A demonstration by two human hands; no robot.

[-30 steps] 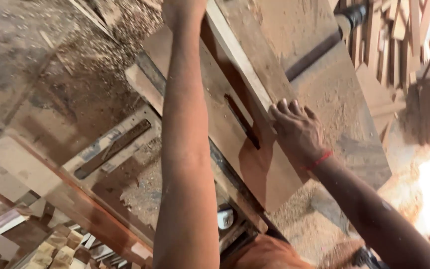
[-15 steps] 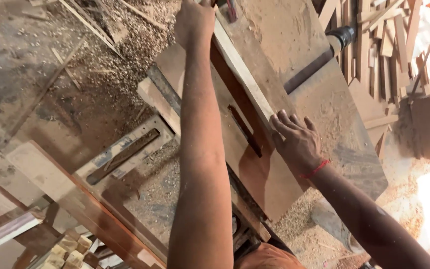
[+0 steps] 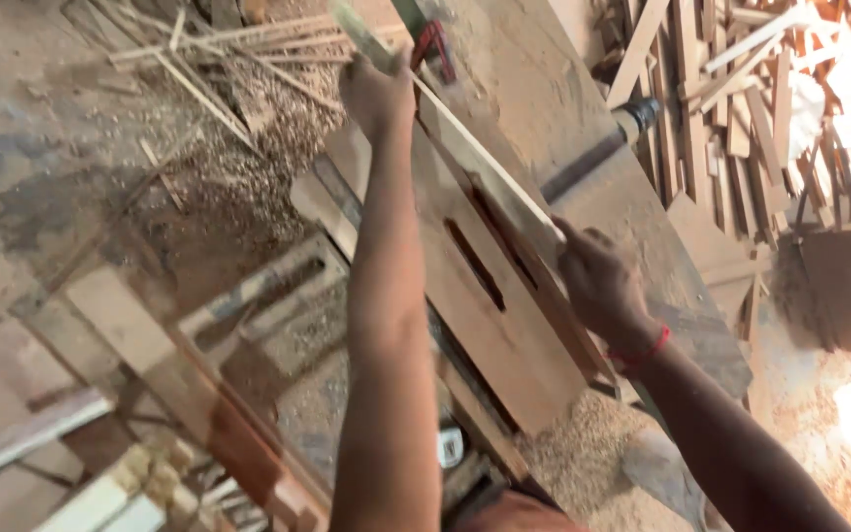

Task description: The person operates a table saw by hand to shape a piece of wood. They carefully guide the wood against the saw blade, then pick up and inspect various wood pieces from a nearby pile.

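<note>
Left hand: the left hand [image 3: 376,94] is stretched far forward at the end of a straight arm; its grip is closed around the far part of a thin wooden strip [image 3: 490,163].
Right hand: the right hand [image 3: 598,281] is held nearer the body, its grip closed over the near end of the same strip; a red band [image 3: 642,352] is worn on the wrist.
Wooden strip: a long, pale, narrow piece, held between both hands, is laid slantwise along the top of the desk [image 3: 504,335], its near end at the right hand and its far part under the left.
Desk: a brown, dust-covered saw bench is seen, with a dark narrow slot [image 3: 475,264] cut in its top, just left of the strip.
Sawdust: heaps are spread on the floor [image 3: 51,177] left of the desk and below its near end.
Offcuts: a pile of thin wooden slats [image 3: 770,108] is stacked at the upper right, well apart from the hands.
Loose sticks: thin strips [image 3: 229,69] are scattered on the floor at the upper left, near the left hand.
Frame: a reddish wooden frame [image 3: 199,394] is seen at the lower left, beside the left forearm.
</note>
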